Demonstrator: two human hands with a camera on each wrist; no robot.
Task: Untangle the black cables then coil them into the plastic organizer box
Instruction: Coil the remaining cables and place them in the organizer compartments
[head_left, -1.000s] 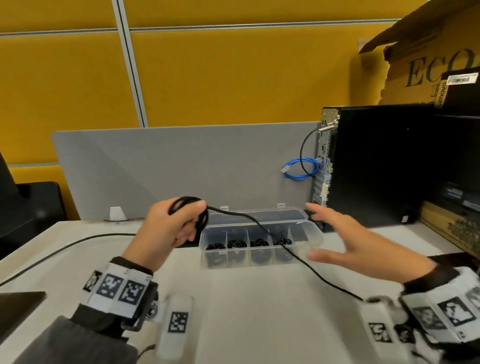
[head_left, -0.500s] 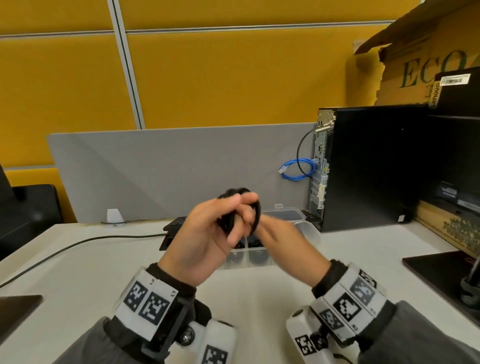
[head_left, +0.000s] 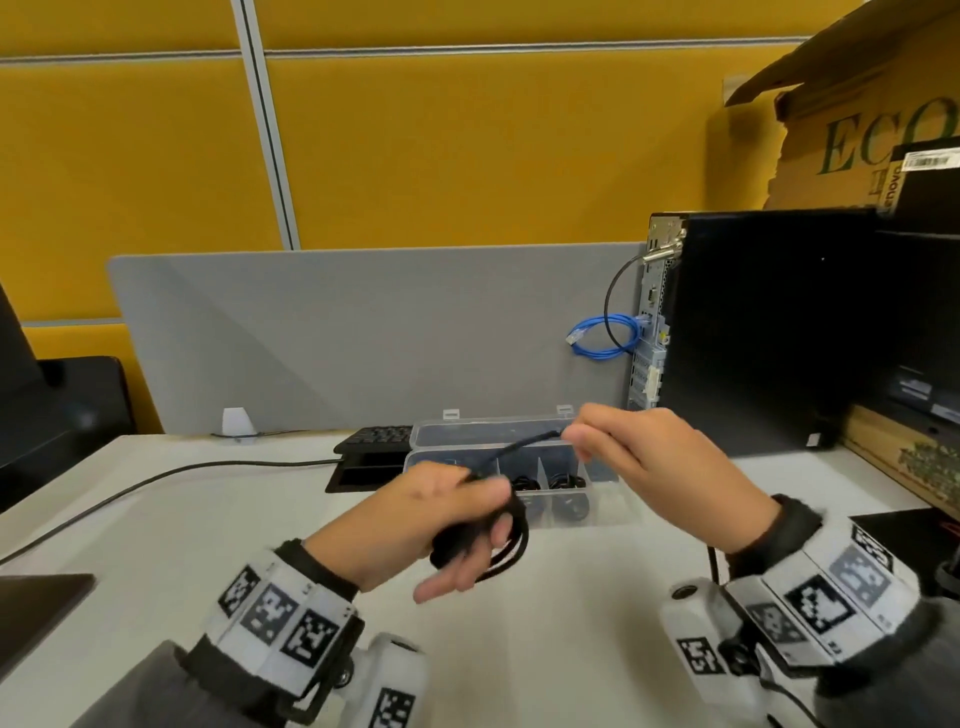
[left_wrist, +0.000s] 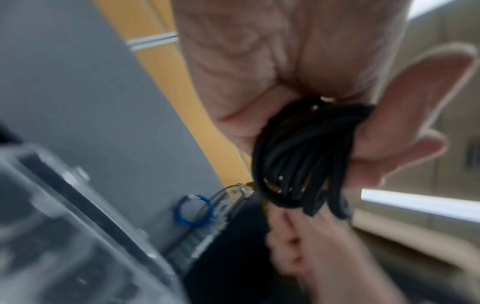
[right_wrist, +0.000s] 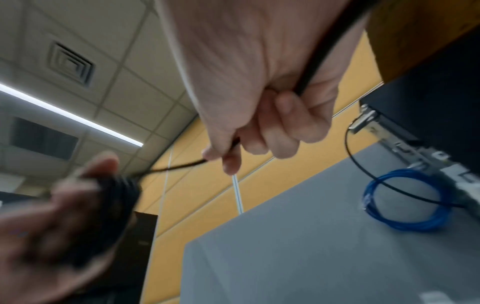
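Our left hand (head_left: 441, 512) gripped the coiled black cable (head_left: 506, 545); our right hand's (head_left: 644, 462) fingers (right_wrist: 283, 123) pinched its free end above the plastic organizer box (head_left: 561, 519) near the tabletop's (head_left: 597, 623) back edge.

The organizer box (head_left: 566, 512) sat on the bench (head_left: 571, 623) before the divider panel (head_left: 363, 338), with coiled cables (head_left: 566, 483) in its compartments. The left hand (head_left: 441, 519) held a cable coil (head_left: 498, 545) above the bench, in front of the box; the right hand (head_left: 639, 457) was to its right. A computer tower (head_left: 769, 332) stood right of the box, a keyboard (head_left: 379, 439) to its left.
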